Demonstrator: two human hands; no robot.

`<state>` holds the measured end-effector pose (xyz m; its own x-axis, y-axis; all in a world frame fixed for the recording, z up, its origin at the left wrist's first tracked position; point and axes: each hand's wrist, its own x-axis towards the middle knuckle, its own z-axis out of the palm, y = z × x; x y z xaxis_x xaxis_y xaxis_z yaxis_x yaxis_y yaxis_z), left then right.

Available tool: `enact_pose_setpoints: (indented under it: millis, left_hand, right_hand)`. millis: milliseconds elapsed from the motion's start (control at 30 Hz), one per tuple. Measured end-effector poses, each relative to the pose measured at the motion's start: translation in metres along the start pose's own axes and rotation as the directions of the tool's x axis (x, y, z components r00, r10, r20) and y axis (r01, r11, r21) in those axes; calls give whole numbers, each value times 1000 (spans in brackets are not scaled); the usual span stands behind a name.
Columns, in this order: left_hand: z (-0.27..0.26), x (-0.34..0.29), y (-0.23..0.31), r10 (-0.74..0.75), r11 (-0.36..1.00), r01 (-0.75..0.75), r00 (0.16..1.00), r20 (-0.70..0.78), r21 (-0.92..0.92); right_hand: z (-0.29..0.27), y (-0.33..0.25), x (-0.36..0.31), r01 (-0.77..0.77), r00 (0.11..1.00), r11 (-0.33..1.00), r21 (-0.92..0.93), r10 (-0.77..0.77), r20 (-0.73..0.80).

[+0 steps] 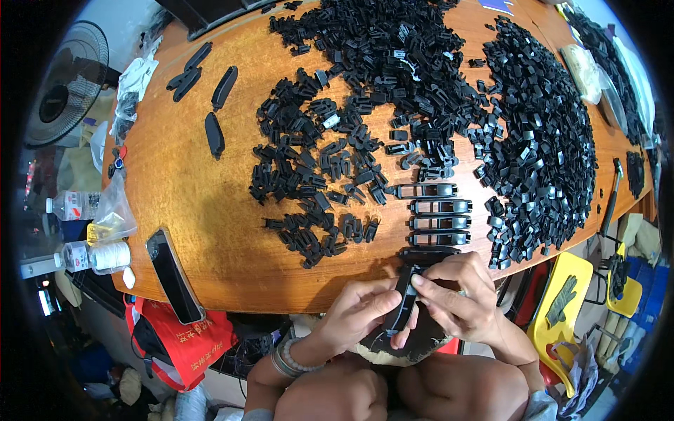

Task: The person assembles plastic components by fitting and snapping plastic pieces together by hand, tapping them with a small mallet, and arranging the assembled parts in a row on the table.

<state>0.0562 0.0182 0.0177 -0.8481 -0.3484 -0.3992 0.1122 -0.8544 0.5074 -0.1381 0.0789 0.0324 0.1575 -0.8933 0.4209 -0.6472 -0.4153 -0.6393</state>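
At the table's near edge, a long black plastic piece (402, 307) is tilted between my two hands. My left hand (359, 309) grips its side, thumb on top and fingers underneath. The thumb and fingers of my right hand (460, 291) are closed at its upper end; whether a smaller part is pinched there is hidden. Just beyond my hands, several long black open frames (440, 222) lie in a column. The nearest frame (428, 252) almost touches my right hand. Beyond them are heaps of small black clips (393, 63) and, on the right, small black caps (537, 140).
Loose black clips (302, 161) are spread left of the column. Several long black pieces (214, 135) lie at the far left. Along the left edge are a phone (170, 274), a thread spool (111, 257) and plastic bottles (72, 205). A hammer (612, 196) lies at right, above a yellow chair (562, 309).
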Motion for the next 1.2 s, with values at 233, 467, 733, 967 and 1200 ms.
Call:
enact_pose_setpoints:
  millis: [233, 467, 733, 967, 1200]
  left_hand:
    - [-1, -2, 17, -112, 962, 106, 994, 9, 253]
    - [13, 4, 17, 457, 262, -381, 858, 234, 887]
    - [-5, 11, -7, 530, -283, -324, 732, 428, 903]
    - [-4, 24, -12, 556, -307, -386, 669, 493, 870]
    - [-10, 15, -17, 599, -369, -367, 609, 520, 854]
  right_hand:
    - [-6, 3, 0, -18, 998, 992, 121, 10, 67]
    - [-25, 1, -15, -171, 978, 971, 170, 146, 148]
    - [-145, 81, -83, -524, 812, 585, -620, 122, -571]
    - [-353, 288, -231, -908, 285, -60, -415, 638, -715]
    - [-420, 327, -262, -827, 409, -143, -544, 511, -756]
